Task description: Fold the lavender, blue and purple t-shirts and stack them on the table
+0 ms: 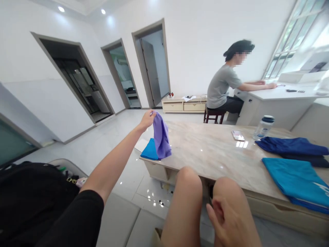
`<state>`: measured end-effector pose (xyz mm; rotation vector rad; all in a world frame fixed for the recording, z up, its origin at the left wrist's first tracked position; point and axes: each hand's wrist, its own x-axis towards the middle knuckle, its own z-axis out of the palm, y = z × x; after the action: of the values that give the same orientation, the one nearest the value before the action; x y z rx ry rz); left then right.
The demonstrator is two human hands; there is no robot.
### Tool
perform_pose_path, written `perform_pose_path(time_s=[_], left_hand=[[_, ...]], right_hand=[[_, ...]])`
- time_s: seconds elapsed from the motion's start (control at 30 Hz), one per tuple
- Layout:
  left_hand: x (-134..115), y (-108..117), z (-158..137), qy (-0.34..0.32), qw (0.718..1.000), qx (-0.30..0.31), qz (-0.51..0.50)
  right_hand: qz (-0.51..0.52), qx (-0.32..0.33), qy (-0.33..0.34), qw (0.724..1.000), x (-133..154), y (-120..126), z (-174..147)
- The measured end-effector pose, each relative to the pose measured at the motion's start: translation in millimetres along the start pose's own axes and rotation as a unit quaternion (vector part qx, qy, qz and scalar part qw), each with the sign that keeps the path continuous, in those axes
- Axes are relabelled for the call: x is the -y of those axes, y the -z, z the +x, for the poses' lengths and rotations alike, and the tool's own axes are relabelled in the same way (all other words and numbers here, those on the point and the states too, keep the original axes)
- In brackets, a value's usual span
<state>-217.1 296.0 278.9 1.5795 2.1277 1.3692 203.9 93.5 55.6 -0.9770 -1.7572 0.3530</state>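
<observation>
1. From where I stand, the person's left hand pinches a limp purple cloth by its upper end.
2. It hangs at the left end of the marble-patterned beige bench, partly hiding a flat bright-blue fabric piece.
3. The right hand, loosely curled around nothing I can see, is by the right knee.
4. A folded teal cloth lies at the bench's right.
</observation>
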Motion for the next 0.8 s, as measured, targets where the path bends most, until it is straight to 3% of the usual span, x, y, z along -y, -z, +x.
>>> perform_pose_path(time_s=[0.07, 0.17, 0.27, 0.33, 0.4, 0.47, 0.6, 0.67, 0.8], left_hand=[[-58, 17, -1, -0.054, 0.992, 0.047, -0.106], [-133, 44, -14, -0.115, 0.964, 0.097, -0.218], [-181, 73, -28, -0.148, 0.952, 0.093, -0.252], [-198, 88, -37, -0.148, 0.951, 0.073, -0.263], [-206, 97, -45, -0.142, 0.948, 0.053, -0.280], [-209, 97, -52, -0.144, 0.938, 0.040, -0.312], [-205, 81, -57, -0.126, 0.930, 0.035, -0.344], [-193, 70, -48, -0.092, 0.941, 0.030, -0.324], [-148, 42, -16, -0.035, 0.951, -0.052, -0.301]], right_hand=[[-0.069, -0.020, 0.026, 0.997, -2, -17, 40], [-0.091, -0.040, 0.035, 0.994, 0, -38, 114], [-0.163, -0.046, -0.004, 0.986, 8, -37, 177], [-0.224, -0.062, 0.014, 0.972, 14, -21, 205], [-0.271, -0.075, 0.040, 0.959, 17, 1, 224], [-0.287, -0.044, 0.027, 0.957, 15, 23, 239], [-0.256, 0.186, -0.045, 0.948, -5, 61, 263], [-0.220, 0.243, -0.054, 0.943, -18, 85, 274], [-0.143, 0.170, -0.066, 0.973, -32, 143, 300]])
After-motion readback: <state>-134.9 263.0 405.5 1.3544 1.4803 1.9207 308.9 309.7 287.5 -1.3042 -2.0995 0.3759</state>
